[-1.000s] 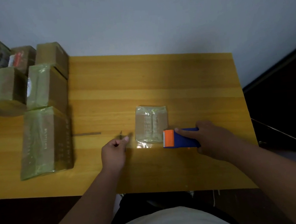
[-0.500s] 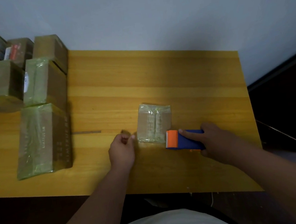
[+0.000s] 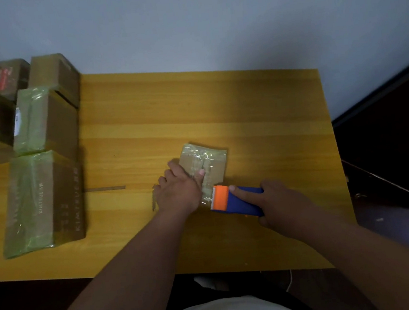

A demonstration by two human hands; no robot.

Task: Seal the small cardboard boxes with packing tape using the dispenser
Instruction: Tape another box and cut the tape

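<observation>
A small cardboard box (image 3: 211, 161), wrapped in shiny clear tape, lies flat on the yellow wooden table (image 3: 193, 110). My left hand (image 3: 180, 187) rests on the box's near left part, with its thumb pressing down on the taped top. My right hand (image 3: 279, 200) grips the blue tape dispenser (image 3: 238, 200) by its body, index finger stretched along the top. The dispenser's orange toothed head sits at the box's near right corner, where a strip of clear tape runs from the box to the blade.
Several taped cardboard boxes are stacked at the table's left end, the nearest a long one (image 3: 42, 202). A thin dark strip (image 3: 106, 189) lies on the table between that box and my left hand. The table's right edge borders a dark area.
My left hand has moved right from the bare table onto the small box and now presses on it. The dispenser in my right hand stays at the box's near right corner.
</observation>
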